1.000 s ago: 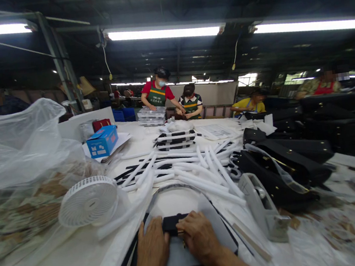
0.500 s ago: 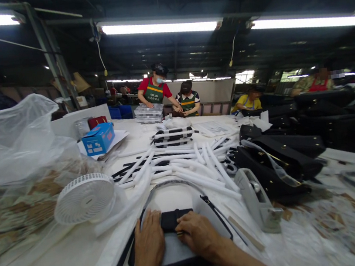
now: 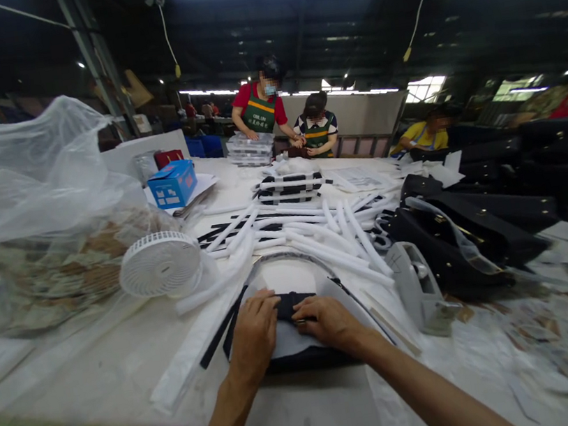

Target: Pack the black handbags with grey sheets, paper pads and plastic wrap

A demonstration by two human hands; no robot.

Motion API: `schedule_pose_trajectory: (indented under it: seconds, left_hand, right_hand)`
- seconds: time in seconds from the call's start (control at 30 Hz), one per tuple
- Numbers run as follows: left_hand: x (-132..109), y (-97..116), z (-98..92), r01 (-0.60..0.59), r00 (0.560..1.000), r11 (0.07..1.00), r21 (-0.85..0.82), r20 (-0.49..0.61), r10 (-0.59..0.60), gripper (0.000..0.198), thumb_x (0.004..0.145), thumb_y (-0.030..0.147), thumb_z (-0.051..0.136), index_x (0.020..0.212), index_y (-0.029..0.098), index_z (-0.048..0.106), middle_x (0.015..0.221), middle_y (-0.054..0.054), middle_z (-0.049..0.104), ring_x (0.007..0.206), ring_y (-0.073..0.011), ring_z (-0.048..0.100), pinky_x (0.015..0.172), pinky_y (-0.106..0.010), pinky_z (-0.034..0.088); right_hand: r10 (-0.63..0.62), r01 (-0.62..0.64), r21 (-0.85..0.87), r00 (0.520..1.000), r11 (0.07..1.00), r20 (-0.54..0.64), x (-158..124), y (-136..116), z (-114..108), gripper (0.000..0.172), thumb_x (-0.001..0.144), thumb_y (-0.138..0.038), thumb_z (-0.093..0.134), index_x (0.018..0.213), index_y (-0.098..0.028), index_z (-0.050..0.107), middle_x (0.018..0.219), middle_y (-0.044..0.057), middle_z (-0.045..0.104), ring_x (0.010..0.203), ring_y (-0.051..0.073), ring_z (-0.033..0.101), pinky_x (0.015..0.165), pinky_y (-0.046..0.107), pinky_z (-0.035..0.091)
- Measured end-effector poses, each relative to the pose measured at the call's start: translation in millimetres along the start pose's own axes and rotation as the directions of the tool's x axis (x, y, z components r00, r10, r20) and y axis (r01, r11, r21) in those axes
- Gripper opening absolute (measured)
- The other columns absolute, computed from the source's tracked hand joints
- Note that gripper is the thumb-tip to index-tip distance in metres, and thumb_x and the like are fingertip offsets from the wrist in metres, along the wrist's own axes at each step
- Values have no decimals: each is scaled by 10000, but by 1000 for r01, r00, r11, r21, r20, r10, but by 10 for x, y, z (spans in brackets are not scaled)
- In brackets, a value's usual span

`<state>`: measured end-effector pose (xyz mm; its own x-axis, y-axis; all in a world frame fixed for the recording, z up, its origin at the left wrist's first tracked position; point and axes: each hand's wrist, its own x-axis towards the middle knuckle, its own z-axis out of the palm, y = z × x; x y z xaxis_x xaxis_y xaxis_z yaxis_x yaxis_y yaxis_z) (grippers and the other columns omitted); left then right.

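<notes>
While the bag [image 3: 312,360] lies on the desk [image 3: 126,366]: it is straight in front of the person, well back from the near edge, with white tubes [image 3: 369,240] just beyond it and a tape dispenser [image 3: 407,280] near its right side.
Left hand [image 3: 255,330]: laid open over the bag's left part, fingertips touching the dark flap [image 3: 291,300].
Right hand [image 3: 325,320]: fingers curled in, apparently pinching a small brass-coloured clasp [image 3: 300,320] at the flap's right end (the knuckles hide most of it).
Weight: probably light enough to turn with one hand.
Stiffness: the flap looks firm and should bend little; the body is likely softer and could dent under a leaning palm.
Pale sheet [image 3: 291,342]: seems thin and smooth, so it may slip under fingers and crease easily.
Clasp finish: likely hard but easily scratched; fingertips suit it better than nails.
Best hold: palm flat beside the flap to steady the bag, thumb and forefinger on the clasp; for lifting, both dark sides, not the sheet.
</notes>
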<state>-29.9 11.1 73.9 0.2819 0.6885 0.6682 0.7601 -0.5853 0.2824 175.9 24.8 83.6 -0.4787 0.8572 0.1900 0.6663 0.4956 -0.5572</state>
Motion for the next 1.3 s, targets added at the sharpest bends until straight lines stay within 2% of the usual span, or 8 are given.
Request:
schedule_pose_trajectory:
  seconds: [0.07, 0.13, 0.27, 0.5, 0.63, 0.9, 1.13, 1.3]
  left_hand:
    - [-17, 93, -93, -11, 999, 995, -101, 39, 15, 171, 969, 158, 447, 1008, 193, 610, 1006, -61, 666, 1012, -196, 611, 907, -346, 502]
    - [-69, 145, -119, -6, 989, 992, -126, 146, 24, 124, 954, 161, 495, 928, 207, 608, 901, -28, 652, 897, -185, 614, 807, -318, 509]
    - [-212, 131, -21, -18, 964, 994, -106, 263, 45, 96, 917, 160, 575, 852, 218, 616, 810, 1, 642, 785, -185, 606, 716, -315, 481]
    - [-293, 73, 70, -15, 961, 994, -110, 272, 45, 110, 938, 183, 555, 860, 221, 623, 846, -6, 650, 812, -191, 604, 742, -327, 460]
    - [-298, 77, 66, -12, 962, 993, -115, 270, 43, 108, 944, 192, 549, 878, 226, 627, 863, -4, 657, 832, -191, 606, 759, -326, 458]
    - [-311, 66, 86, 6, 958, 991, -133, 284, 32, 119, 944, 193, 547, 863, 226, 627, 851, -4, 658, 821, -192, 609, 759, -335, 456]
    - [-290, 62, 86, 38, 955, 987, -158, 297, 11, 107, 944, 214, 558, 890, 239, 646, 861, 1, 667, 826, -183, 616, 760, -323, 463]
    - [-273, 73, 70, 55, 948, 987, -154, 319, -3, 118, 941, 214, 551, 907, 243, 660, 879, -5, 676, 836, -185, 620, 775, -329, 469]
  right_hand:
    - [-13, 13, 18, 1000, 1000, -7, -21, -9, -13, 256, 770, -179, 742, 1008, -268, 774, 1077, 40, 757, 1035, 232, 688, 941, 335, 506]
    - [-18, 18, 40, 1000, 999, -17, -52, -40, -24, 259, 785, -170, 719, 1020, -268, 764, 1038, 23, 764, 982, 214, 699, 901, 310, 512]
    - [-17, 17, 69, 1000, 997, 5, -111, -147, -78, 240, 789, -140, 679, 987, -263, 737, 941, -11, 758, 895, 190, 692, 827, 278, 496]
    - [-14, -16, 191, 988, 981, 154, -128, -244, -305, 154, 798, -208, 690, 936, -256, 739, 942, -22, 746, 880, 177, 672, 829, 267, 469]
    - [56, -85, 246, 991, 965, 121, -139, -217, -286, 101, 800, -200, 687, 862, -247, 752, 915, -18, 752, 873, 176, 677, 839, 266, 467]
    - [136, -139, 42, 988, 989, 70, -154, -255, -182, 171, 732, -212, 768, 891, -266, 736, 920, -5, 686, 915, 198, 622, 823, 291, 437]
    - [178, -180, 18, 981, 984, 77, -183, -284, -147, 179, 734, -204, 757, 894, -281, 731, 939, -14, 680, 960, 196, 608, 832, 293, 422]
    - [282, -283, 30, 958, 959, 50, -152, -284, -133, 177, 689, -228, 773, 854, -287, 748, 927, -4, 724, 953, 238, 620, 810, 324, 434]
